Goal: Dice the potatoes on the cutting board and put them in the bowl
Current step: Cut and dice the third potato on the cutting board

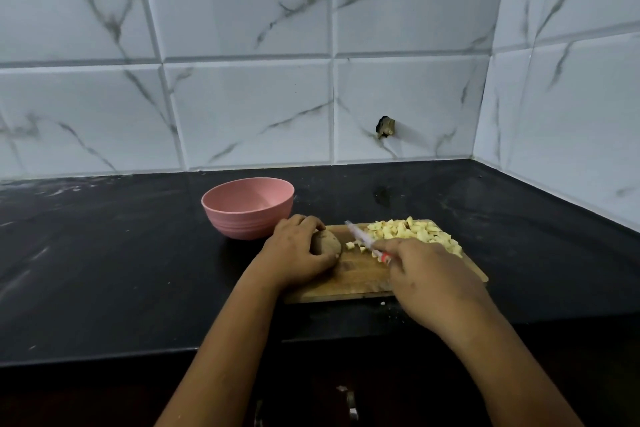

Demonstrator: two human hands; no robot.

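A black surface [104, 270] meets white, grey-veined wall tiles [242, 107]; a small dark stub [385, 127] sticks out of one tile.

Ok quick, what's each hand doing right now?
Left hand: holding the whole potato on the cutting board.
Right hand: gripping the knife.

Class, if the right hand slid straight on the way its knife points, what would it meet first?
Probably the loose potato cubes on the cutting board, just ahead of the right hand and its knife; beyond them perhaps the bowl, but depth is unclear.
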